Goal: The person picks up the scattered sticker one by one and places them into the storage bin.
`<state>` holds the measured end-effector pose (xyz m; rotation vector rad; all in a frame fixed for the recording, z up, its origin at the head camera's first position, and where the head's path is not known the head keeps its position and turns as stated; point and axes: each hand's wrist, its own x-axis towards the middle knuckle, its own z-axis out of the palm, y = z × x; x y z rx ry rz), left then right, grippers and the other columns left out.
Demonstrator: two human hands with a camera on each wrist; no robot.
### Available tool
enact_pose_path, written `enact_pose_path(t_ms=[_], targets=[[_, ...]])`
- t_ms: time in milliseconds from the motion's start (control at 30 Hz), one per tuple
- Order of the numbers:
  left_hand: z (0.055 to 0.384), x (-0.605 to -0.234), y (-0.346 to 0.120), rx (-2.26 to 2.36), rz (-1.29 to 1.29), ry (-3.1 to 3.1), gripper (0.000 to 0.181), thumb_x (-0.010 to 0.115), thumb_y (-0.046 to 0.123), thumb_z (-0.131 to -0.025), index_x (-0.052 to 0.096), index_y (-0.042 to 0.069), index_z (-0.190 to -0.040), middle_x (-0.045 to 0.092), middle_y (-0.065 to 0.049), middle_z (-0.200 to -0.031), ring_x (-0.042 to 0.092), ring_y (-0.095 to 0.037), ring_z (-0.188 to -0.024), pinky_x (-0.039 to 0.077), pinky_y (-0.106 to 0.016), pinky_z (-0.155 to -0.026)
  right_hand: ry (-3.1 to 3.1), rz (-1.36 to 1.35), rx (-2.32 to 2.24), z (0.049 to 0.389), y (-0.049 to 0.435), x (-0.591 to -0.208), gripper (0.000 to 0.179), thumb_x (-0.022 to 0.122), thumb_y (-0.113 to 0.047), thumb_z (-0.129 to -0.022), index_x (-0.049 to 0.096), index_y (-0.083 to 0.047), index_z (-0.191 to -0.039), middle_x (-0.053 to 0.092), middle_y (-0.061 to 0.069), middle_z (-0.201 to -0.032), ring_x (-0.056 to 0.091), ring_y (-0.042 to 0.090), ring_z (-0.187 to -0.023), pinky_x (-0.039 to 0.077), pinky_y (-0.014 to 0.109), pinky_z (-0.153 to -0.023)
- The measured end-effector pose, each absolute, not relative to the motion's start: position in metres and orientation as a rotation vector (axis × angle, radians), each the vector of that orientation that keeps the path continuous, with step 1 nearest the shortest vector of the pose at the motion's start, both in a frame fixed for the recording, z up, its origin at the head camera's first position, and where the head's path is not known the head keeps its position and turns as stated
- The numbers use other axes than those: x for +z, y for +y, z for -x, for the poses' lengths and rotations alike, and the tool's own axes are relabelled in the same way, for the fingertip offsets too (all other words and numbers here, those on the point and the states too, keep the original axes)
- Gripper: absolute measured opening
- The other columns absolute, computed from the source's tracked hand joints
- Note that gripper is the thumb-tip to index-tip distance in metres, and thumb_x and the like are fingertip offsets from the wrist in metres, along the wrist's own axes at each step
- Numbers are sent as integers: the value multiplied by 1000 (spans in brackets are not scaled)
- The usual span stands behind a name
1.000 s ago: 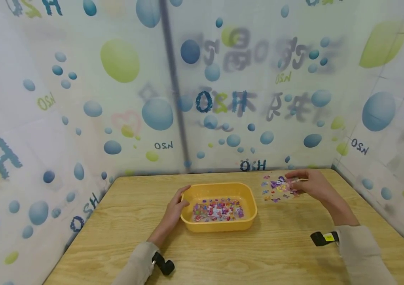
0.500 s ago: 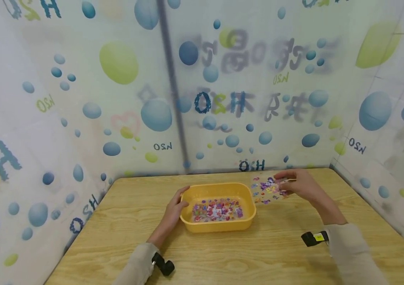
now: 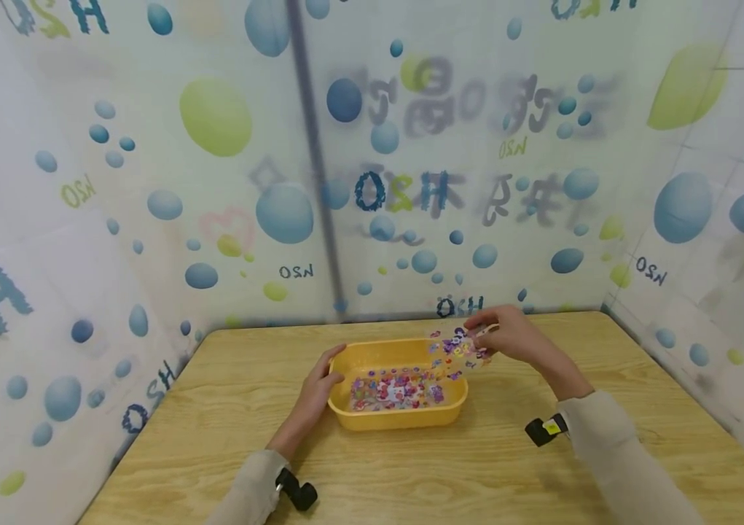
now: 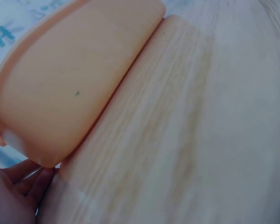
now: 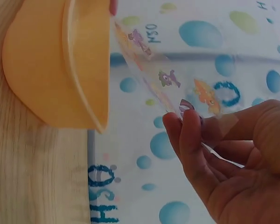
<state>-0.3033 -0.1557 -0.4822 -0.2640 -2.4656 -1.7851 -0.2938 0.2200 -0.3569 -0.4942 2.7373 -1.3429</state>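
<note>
A yellow plastic basin (image 3: 400, 419) stands on the wooden table, with colorful sticker sheets (image 3: 388, 391) lying flat in it. My left hand (image 3: 311, 392) grips its left end, thumb over the rim and fingers against the outside wall; in the left wrist view the fingers (image 4: 35, 184) show at the basin's lower corner. Between thumb and fingers, my right hand (image 3: 509, 339) pinches a clear sticker sheet (image 3: 455, 350) printed with small purple and orange figures. That sheet overlaps the basin's back right corner in the head view. The right wrist view shows it tilted beside the basin's rim.
The wooden table (image 3: 234, 408) reaches back to a white curtain (image 3: 385, 284) with blue and green bubble prints, which also hangs along both sides. Each wrist carries a small black camera (image 3: 545, 430) over a beige sleeve.
My right hand has carried the sticker sheet leftward, from beside the basin to over its right end. The left hand keeps its grip on the basin.
</note>
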Motion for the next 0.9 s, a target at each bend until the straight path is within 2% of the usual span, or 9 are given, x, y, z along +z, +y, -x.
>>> enact_pose_path(t_ms=[167, 333, 633, 900], targets=[[301, -482, -157, -1806, 262, -2465, 57, 52, 11, -99, 47, 21, -155, 39, -13, -166, 38, -40, -152, 33, -61, -121, 2766, 559, -1212, 300, 193, -351, 35, 66, 1, -90, 68, 8, -124, 70, 21, -113, 70, 15, -76, 64, 39, -71], [302, -482, -157, -1800, 269, -2462, 57, 52, 11, -99, 47, 20, -155, 39, -13, -166, 36, -41, -153, 31, -61, -122, 2744, 580, -1150, 304, 170, -346, 34, 65, 2, -90, 69, 7, -123, 71, 19, -110, 70, 16, -75, 64, 36, -71], [307, -483, -158, -1764, 288, -2476, 57, 50, 9, -100, 47, 20, -155, 38, -13, -166, 32, -42, -154, 30, -61, -122, 2684, 658, -1018, 311, 136, -342, 25, 65, 4, -88, 74, 7, -112, 74, 16, -98, 70, 16, -71, 62, 29, -67], [305, -483, -157, -1773, 277, -2478, 58, 50, 9, -99, 46, 19, -156, 37, -13, -167, 32, -42, -154, 31, -61, -122, 2562, 630, -996, 323, 111, -354, 23, 69, 4, -89, 75, 6, -112, 75, 16, -102, 74, 19, -75, 63, 33, -70]])
